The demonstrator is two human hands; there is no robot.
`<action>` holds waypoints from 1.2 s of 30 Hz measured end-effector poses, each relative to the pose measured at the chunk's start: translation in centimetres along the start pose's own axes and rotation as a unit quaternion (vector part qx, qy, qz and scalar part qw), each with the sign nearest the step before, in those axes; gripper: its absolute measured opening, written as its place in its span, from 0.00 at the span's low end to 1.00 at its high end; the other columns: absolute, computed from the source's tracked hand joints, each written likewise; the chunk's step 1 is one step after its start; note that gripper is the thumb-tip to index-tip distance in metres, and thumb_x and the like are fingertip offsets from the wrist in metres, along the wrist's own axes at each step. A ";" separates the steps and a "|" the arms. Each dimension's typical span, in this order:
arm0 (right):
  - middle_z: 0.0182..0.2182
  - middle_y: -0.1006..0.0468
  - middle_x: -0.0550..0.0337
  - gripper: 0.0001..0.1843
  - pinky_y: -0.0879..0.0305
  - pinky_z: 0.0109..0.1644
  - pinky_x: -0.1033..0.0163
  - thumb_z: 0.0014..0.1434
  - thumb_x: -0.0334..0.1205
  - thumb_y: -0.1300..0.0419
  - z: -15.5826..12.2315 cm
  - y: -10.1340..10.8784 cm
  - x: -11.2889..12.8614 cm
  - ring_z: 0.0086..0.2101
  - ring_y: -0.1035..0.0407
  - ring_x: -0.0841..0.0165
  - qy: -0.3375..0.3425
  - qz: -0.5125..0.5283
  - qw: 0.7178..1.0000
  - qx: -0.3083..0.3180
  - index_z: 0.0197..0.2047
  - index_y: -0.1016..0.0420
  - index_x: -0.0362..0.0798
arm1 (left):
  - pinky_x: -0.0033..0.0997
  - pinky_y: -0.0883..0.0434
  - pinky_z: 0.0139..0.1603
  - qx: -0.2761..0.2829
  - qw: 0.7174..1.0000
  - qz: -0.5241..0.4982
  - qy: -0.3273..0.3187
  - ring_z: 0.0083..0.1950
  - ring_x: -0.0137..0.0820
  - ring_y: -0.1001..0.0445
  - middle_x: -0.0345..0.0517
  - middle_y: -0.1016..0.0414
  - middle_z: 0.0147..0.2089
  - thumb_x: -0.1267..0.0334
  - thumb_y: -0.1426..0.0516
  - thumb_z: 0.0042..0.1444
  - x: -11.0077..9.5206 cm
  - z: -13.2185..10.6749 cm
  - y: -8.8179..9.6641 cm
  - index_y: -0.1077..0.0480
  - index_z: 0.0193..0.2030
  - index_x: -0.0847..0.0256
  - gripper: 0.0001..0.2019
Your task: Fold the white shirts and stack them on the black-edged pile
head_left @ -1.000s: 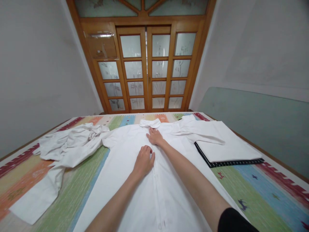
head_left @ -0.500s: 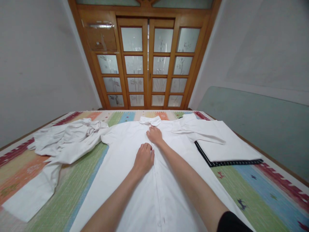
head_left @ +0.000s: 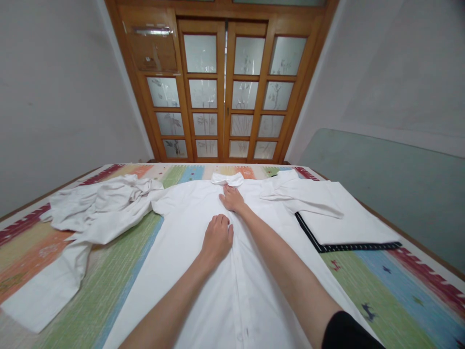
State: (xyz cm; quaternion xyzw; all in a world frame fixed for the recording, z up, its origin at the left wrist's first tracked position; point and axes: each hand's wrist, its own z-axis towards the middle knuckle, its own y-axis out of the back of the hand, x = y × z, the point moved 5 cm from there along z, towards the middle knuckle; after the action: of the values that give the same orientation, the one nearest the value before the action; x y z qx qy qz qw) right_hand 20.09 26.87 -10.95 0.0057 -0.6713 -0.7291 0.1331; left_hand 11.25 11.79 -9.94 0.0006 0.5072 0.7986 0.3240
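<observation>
Across the striped cover (head_left: 112,266), a white shirt (head_left: 181,208) lies spread before you, collar (head_left: 227,179) at the far end. Your right hand (head_left: 231,198) rests just below the collar, your left hand (head_left: 217,236) nearer you beside the placket (head_left: 238,291). They are apart; whether either pinches fabric, you cannot tell.

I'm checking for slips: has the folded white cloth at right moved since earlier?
No: against the red figure on the striped cover, the folded white cloth shows no shift.
</observation>
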 end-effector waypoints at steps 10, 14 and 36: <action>0.56 0.29 0.40 0.24 0.48 0.64 0.54 0.66 0.41 0.57 -1.7 2.3 0.6 0.58 0.41 0.55 0.006 0.005 0.990 -0.143 0.54 0.28 0.38 | 0.43 0.32 0.54 0.007 1.000 -0.013 -0.005 0.51 0.38 0.31 0.50 0.28 0.46 0.69 0.50 0.62 0.1 0.1 -0.1 0.34 0.44 0.58 0.07; 0.67 0.43 0.42 0.32 0.57 0.68 0.53 0.63 0.41 0.52 -1.3 2.3 0.4 0.66 0.53 0.55 0.020 0.009 0.983 -0.182 0.66 0.42 0.33 | 0.43 0.32 0.53 0.008 1.000 -0.007 -0.007 0.50 0.39 0.31 0.49 0.28 0.45 0.69 0.51 0.62 0.0 0.1 -0.2 0.34 0.43 0.58 0.07; 0.54 0.26 0.45 0.20 0.45 0.60 0.56 0.68 0.37 0.55 1.7 2.6 -0.5 0.54 0.38 0.59 0.063 0.000 0.984 -0.168 0.52 0.25 0.41 | 0.44 0.32 0.52 0.020 1.000 0.002 -0.002 0.50 0.40 0.31 0.51 0.27 0.46 0.70 0.50 0.62 -0.2 0.1 -0.2 0.33 0.44 0.59 0.07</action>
State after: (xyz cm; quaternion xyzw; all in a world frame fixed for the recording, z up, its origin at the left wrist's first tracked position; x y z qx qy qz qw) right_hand 20.76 28.48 -8.36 0.0296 -0.5293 -0.8299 0.1741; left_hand 11.55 11.88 -10.01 0.0097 0.5224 0.7889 0.3234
